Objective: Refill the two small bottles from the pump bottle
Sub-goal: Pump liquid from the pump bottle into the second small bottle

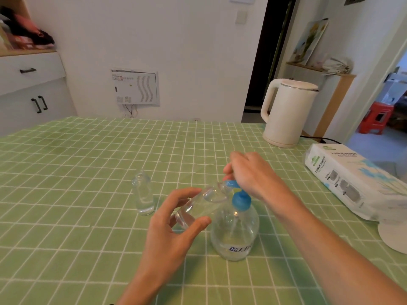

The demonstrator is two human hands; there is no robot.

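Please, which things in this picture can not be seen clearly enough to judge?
All in the head view:
1. The blue pump head of the large clear pump bottle is mostly covered by the right hand.
2. The liquid level in the tilted small clear bottle in the left hand: transparent, cannot tell.
3. The white round object is cut off by the right edge.

The head view (the only one) looks forward and down, close over the table [72, 155], toward the far wall [176, 51].
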